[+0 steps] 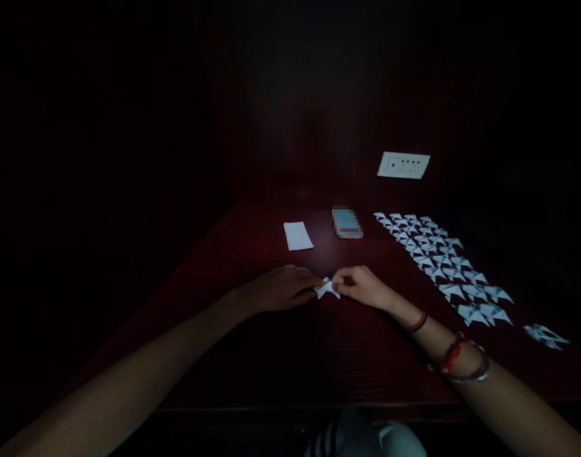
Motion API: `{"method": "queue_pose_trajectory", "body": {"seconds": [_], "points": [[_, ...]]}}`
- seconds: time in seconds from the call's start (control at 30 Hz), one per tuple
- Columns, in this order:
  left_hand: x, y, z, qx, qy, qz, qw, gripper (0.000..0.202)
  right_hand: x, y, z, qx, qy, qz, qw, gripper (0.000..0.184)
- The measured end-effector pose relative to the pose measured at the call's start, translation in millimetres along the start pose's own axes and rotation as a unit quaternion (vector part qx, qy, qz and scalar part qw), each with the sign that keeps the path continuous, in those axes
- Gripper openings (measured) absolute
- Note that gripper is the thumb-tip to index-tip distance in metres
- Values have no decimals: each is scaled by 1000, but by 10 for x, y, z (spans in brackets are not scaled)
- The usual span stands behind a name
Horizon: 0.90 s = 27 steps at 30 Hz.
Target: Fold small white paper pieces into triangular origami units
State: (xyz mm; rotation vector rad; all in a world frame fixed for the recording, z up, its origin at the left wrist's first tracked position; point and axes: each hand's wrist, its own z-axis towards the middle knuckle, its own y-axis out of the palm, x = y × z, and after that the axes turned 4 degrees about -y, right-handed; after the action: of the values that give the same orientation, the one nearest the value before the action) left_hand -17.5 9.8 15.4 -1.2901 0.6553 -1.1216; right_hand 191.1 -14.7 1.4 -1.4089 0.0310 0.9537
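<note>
A small white folded paper figure (327, 289) with pointed corners lies on the dark red table between my two hands. My left hand (288, 287) reaches in from the left, its thumb and fingers closed on the figure's left side. From the right, my right hand (361, 284) pinches the opposite edge, fingers bent. Beyond them lies a stack of white paper sheets (298, 236). Several rows of similar folded paper figures (433, 254) cover the right part of the table, and one more folded figure (546, 336) sits apart near the front right.
A phone-like object (346, 222), blurred by pixelation, lies at the back of the table (252, 228). On the wall behind is a white power socket (403, 165). The table's front edge runs above my knees (366, 438). The surroundings are very dark.
</note>
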Motion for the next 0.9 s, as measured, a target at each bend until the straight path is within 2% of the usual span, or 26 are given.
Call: {"method": "queue_pose_trajectory", "body": {"seconds": [0.2,0.43,0.53,0.7,0.8,0.9], "points": [[-14,12,5,5,-5,-9,1000,23,-40,-38,-45,-33,-68,-1,997,12],[-21,13,1,-2,30,22,999,22,-74,-124,-86,-85,-169,-28,982,18],[-36,17,-11,-7,25,26,999,24,-42,-151,-87,-87,-174,-11,981,20],[-106,77,-41,-2,14,16,1000,29,58,-175,-84,-41,-140,-24,989,30],[-125,114,-41,3,9,38,999,28,102,-179,-84,-51,-131,-23,990,36],[-91,126,-20,16,2,72,997,24,119,-174,-83,-53,-134,-24,989,32]]}}
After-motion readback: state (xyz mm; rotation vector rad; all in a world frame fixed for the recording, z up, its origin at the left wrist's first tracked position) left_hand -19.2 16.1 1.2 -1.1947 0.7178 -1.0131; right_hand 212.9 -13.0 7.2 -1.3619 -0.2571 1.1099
